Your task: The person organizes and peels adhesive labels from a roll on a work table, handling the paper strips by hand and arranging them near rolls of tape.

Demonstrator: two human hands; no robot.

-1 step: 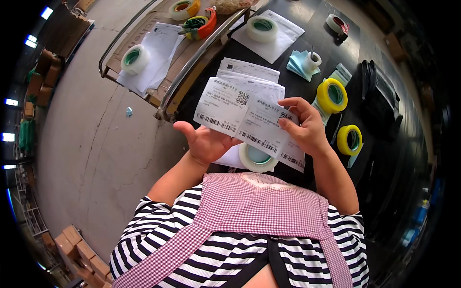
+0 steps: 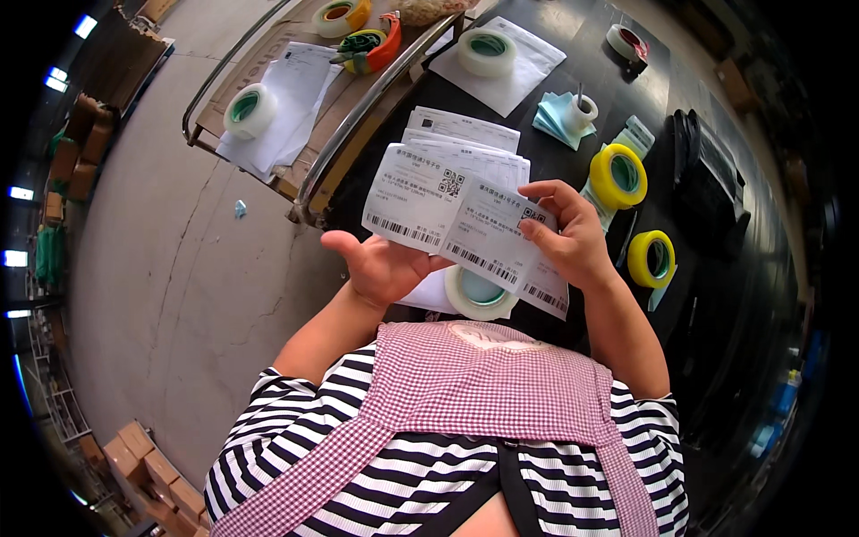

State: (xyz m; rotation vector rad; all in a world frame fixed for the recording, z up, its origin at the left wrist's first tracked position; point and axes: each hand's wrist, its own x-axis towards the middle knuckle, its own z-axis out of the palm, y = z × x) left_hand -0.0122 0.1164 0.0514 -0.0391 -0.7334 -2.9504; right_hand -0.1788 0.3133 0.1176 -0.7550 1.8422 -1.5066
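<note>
A strip of white printed labels [image 2: 413,197] with barcodes and square codes spans the space between my hands. My right hand [image 2: 573,237] pinches it between thumb and fingers near its right part, and the end hangs down below the hand. Palm up, my left hand [image 2: 380,268] lies under the strip's lower left edge, thumb stretched out and fingers partly hidden beneath it. Behind the labels lies a stack of printed sheets [image 2: 470,132] on the black table [image 2: 537,70]. Below the strip, close to my apron, a clear tape roll [image 2: 488,311] rests on white paper.
Two yellow tape rolls [image 2: 637,261], light-blue slips [image 2: 553,119] under a small roll, and a black bag [image 2: 702,188] are to the right. Another clear roll [image 2: 463,54] sits on a white packet. At left stands a cart [image 2: 313,179] with papers, tape and an orange tape dispenser [image 2: 386,52].
The label strip has tilted very slightly. Both hands stay in practically the same place.
</note>
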